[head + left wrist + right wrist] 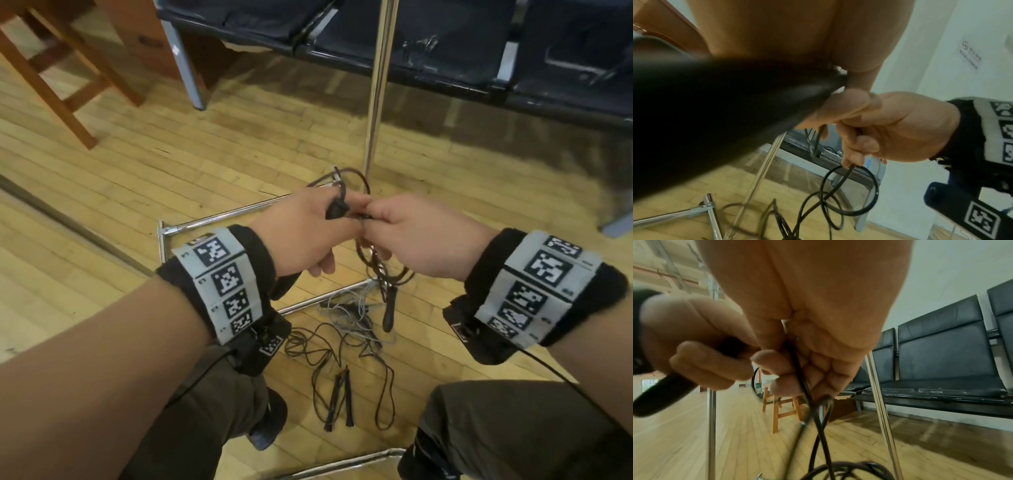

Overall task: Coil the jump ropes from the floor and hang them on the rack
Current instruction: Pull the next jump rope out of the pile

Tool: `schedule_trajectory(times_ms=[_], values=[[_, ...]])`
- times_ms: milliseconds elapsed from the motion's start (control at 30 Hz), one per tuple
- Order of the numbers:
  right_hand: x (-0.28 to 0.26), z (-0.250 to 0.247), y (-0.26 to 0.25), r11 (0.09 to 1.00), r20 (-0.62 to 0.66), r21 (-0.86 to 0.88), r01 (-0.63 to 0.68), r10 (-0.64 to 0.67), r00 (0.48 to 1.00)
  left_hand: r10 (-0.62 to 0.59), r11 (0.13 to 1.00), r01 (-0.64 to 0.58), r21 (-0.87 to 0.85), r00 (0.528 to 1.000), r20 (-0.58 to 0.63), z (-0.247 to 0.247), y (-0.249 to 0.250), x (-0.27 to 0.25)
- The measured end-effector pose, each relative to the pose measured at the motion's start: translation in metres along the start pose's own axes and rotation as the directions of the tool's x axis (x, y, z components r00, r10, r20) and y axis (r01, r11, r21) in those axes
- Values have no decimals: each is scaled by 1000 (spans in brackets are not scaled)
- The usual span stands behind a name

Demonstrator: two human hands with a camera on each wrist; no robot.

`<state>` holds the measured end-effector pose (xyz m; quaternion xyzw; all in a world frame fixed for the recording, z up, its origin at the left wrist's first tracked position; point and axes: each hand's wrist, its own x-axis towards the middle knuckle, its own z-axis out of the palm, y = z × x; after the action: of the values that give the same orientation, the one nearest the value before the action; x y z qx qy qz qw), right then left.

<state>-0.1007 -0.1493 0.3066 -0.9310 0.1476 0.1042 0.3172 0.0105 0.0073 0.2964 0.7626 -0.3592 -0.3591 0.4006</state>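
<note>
The left hand (305, 233) is closing its grip around a black handle (663, 394) of the dark jump rope (373, 260), with the fingers curled tight on it. The right hand (418, 236) is touching the left one and is pinching the cord of the same rope between its curled fingers (818, 369). Below the two grips the cord is hanging in several loops, and the second handle (390, 308) is dangling under them, just above the floor (102, 192). Beyond the grips the metal pole of the rack (376, 85) is standing upright. Under the hands, on the floor between the person's knees, another black rope (339, 387) and a grey rope (352, 311) are lying loose and tangled.
</note>
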Motion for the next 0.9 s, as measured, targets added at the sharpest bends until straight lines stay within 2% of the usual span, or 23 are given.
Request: schedule_trajectory(times_ms=[67,200,300,367,433,467,533,567,600,667,733,833,900], values=[[-5,-8,-1,999,-14,39,-13,14,1000,-22,999,22,48,1000,4,-1,2,2],[-9,-17,7,1000,-43,-8,-21,20,999,-11,997,19,76,995,-102,-8,6,12],[-2,-14,16,998,-73,54,-21,25,997,16,1000,-14,7,979,-203,-14,11,16],[4,-6,28,993,-63,104,-64,70,996,7,994,-38,-107,960,-281,-22,12,17],[7,4,48,986,13,95,-137,136,991,-28,970,-74,-231,913,-408,-38,11,17],[6,12,60,984,71,31,-174,172,983,-76,943,-94,-320,873,-482,-50,9,17],[2,29,82,962,204,-100,-252,268,942,-202,851,-160,-501,780,-592,-74,4,16],[-2,37,90,949,264,-132,-287,313,912,-250,824,-175,-538,741,-623,-83,0,16],[-4,43,95,939,304,-157,-306,341,890,-280,831,-148,-536,722,-633,-88,-6,18],[-6,46,94,936,302,-186,-299,344,889,-310,885,-2,-466,744,-592,-83,-15,24],[-2,41,81,951,248,-128,-282,306,919,-305,914,88,-395,791,-530,-68,-18,28],[4,25,54,971,125,10,-240,237,963,-141,956,10,-294,892,-429,-48,-13,27],[6,15,40,974,41,101,-204,201,979,-31,962,-61,-265,943,-331,-35,-7,24]])
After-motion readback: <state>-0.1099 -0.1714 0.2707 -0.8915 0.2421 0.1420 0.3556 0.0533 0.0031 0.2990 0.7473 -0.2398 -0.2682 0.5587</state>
